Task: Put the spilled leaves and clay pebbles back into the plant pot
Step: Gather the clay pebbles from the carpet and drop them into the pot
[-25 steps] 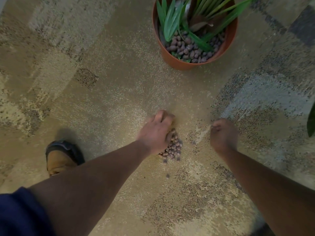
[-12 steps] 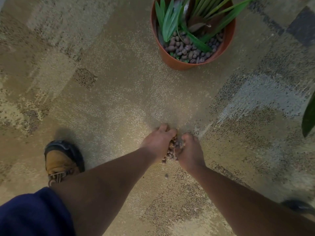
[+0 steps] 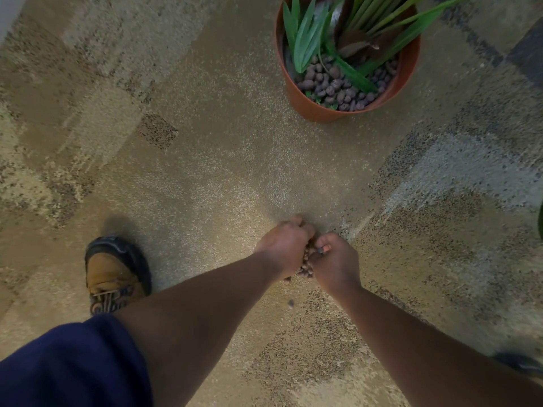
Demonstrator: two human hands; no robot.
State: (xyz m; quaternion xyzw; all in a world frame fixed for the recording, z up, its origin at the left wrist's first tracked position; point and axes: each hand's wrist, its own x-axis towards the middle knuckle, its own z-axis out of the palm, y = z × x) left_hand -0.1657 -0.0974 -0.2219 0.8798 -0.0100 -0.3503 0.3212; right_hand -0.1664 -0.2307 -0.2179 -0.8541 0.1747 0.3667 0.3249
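Observation:
An orange plant pot (image 3: 311,108) stands on the carpet at the top, holding green leaves (image 3: 305,36) and brown clay pebbles (image 3: 335,89). Lower down, in the middle, a small heap of spilled pebbles (image 3: 307,261) shows between my two hands. My left hand (image 3: 283,245) and my right hand (image 3: 335,261) cup the heap from either side, fingers curled round it. Most of the heap is hidden by the hands. One stray pebble (image 3: 291,303) lies on the carpet just below the hands.
The floor is patterned tan and grey carpet (image 3: 205,142). My tan shoe (image 3: 113,274) stands at the lower left, and part of another shoe (image 3: 520,362) shows at the right edge. A dark green leaf (image 3: 540,218) pokes in at the right edge.
My right hand has swung left from a spot apart on the carpet to meet my left hand, and both have closed round the heap of pebbles.

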